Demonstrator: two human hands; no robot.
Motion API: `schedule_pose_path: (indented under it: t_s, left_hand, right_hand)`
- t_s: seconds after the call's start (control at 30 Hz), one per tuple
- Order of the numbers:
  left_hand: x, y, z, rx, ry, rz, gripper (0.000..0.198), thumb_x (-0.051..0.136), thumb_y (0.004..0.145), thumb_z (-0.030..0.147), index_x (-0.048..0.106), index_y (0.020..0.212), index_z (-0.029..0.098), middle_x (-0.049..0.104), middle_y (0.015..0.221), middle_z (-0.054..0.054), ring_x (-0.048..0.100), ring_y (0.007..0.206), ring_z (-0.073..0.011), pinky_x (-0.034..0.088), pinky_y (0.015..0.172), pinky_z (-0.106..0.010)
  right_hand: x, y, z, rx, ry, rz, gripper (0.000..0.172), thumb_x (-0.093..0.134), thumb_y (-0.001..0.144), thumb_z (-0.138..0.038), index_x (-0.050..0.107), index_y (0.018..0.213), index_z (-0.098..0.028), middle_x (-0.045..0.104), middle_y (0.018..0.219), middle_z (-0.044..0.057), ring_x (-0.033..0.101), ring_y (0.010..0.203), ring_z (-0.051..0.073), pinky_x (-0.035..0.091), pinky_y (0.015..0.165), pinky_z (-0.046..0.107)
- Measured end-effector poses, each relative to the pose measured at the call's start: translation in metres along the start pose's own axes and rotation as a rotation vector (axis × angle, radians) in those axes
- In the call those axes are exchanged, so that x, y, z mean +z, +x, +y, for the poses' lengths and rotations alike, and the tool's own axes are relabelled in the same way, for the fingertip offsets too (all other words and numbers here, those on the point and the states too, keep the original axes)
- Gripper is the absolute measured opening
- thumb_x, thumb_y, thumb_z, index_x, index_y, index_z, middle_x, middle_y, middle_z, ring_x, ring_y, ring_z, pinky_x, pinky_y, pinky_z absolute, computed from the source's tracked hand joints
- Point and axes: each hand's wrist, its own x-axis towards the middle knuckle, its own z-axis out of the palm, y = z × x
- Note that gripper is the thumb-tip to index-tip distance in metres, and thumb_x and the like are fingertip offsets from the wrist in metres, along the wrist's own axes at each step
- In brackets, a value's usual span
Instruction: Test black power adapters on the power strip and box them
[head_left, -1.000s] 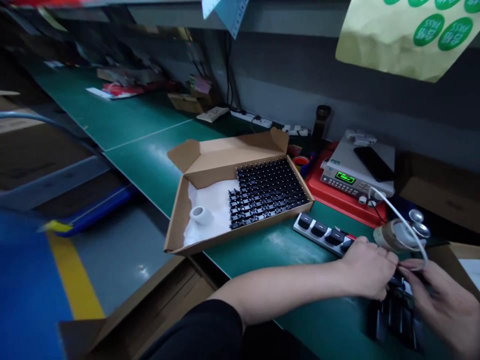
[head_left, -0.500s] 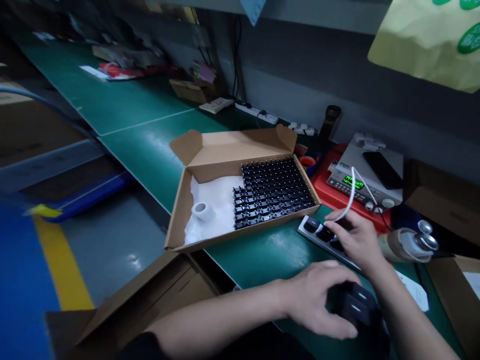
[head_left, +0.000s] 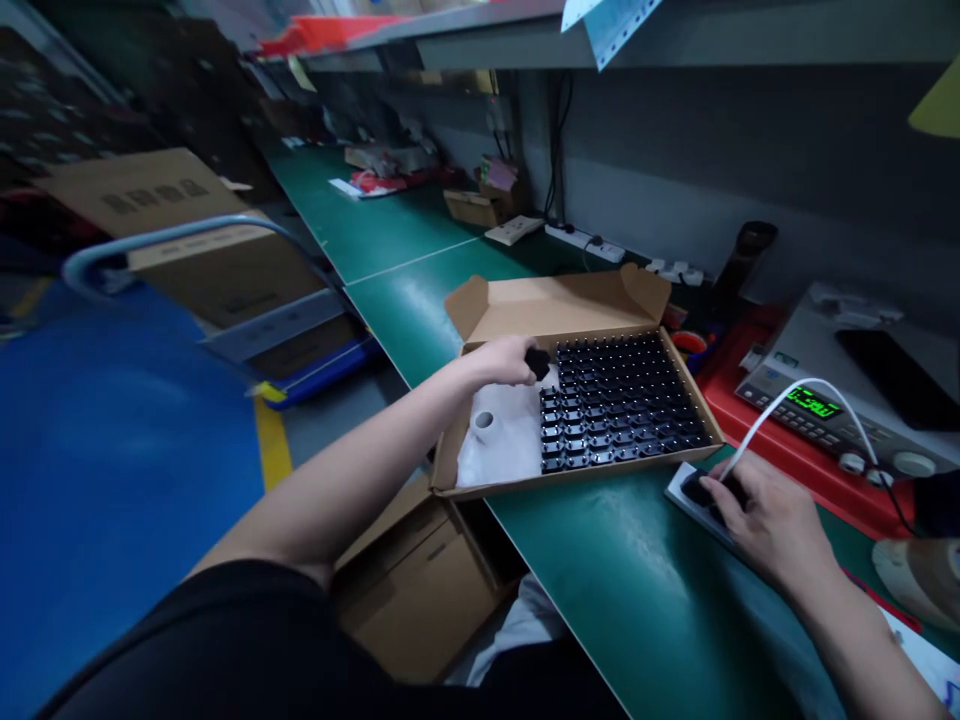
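My left hand [head_left: 504, 362] reaches into the open cardboard box [head_left: 600, 478], its fingers closed on a black power adapter [head_left: 538, 362] at the end of the adapter rows. Several black adapters [head_left: 622, 395] stand packed there with metal pins upward. My right hand [head_left: 780, 510] is closed on the end of a white cable [head_left: 769, 410] at a power strip [head_left: 686, 490]. Black plugs or adapters sit in that strip, partly covered by the fingers. The cable arches over to a bench meter [head_left: 814, 402] with a green lit display.
A white roll [head_left: 484, 424] rests on white padding [head_left: 502, 455] in the box's left part. A black phone [head_left: 900, 375] lies on the meter, above a red base [head_left: 720, 395]. Another carton [head_left: 420, 590] stands below the green table's [head_left: 585, 570] edge. A trolley [head_left: 180, 232] carries cartons at left.
My left hand has moved from beside the right forearm to the box, with a black adapter in it. My right hand stays at the power strip. The view has swung left.
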Motion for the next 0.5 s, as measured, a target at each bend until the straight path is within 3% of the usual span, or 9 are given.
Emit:
schedule_pose_path:
  t_s: [0.1,0.17,0.3,0.4,0.5]
  left_hand:
    - [0.0,0.029,0.002,0.066,0.036,-0.193,0.07,0.07,0.054,0.021,0.064,0.124,0.013,0.073,0.082,-0.006,0.066,0.073,-0.0238,0.05,0.068,-0.032]
    - [0.002,0.039,0.002,0.126,0.058,-0.264,0.075,0.072,0.05,0.02,0.065,0.125,0.013,0.075,0.092,-0.008,0.066,0.083,-0.0254,0.051,0.074,-0.031]
    - [0.002,0.043,-0.007,0.235,0.052,-0.315,0.086,0.076,0.051,0.026,0.059,0.135,0.014,0.071,0.123,-0.01,0.062,0.11,-0.0266,0.046,0.093,-0.029]
    - [0.002,0.04,-0.016,0.279,0.016,-0.318,0.083,0.074,0.057,0.031,0.057,0.137,0.015,0.07,0.123,-0.01,0.063,0.109,-0.026,0.046,0.094,-0.03]
    - [0.005,0.037,-0.018,0.271,0.033,-0.245,0.082,0.071,0.059,0.029,0.057,0.138,0.015,0.07,0.122,-0.01,0.063,0.108,-0.0264,0.046,0.091,-0.03]
  right_hand:
    - [0.002,-0.002,-0.002,-0.026,-0.007,0.026,0.02,0.052,0.097,-0.038,0.061,0.087,-0.022,0.064,0.081,0.0,0.062,0.066,0.016,0.046,0.061,0.03]
    - [0.002,-0.002,-0.004,-0.032,0.0,0.029,0.019,0.052,0.097,-0.036,0.061,0.087,-0.022,0.064,0.081,0.0,0.062,0.067,0.016,0.046,0.061,0.029]
    - [0.002,-0.003,-0.005,-0.023,0.003,0.025,0.018,0.051,0.098,-0.034,0.06,0.088,-0.022,0.064,0.084,0.001,0.062,0.07,0.016,0.047,0.064,0.03]
    - [0.004,-0.003,-0.004,-0.033,-0.002,0.033,0.018,0.051,0.099,-0.034,0.059,0.088,-0.022,0.064,0.085,0.001,0.063,0.072,0.017,0.047,0.065,0.03]
    - [0.005,-0.004,-0.003,-0.044,0.005,0.045,0.018,0.051,0.098,-0.033,0.059,0.087,-0.022,0.064,0.084,0.001,0.062,0.071,0.017,0.047,0.064,0.031]
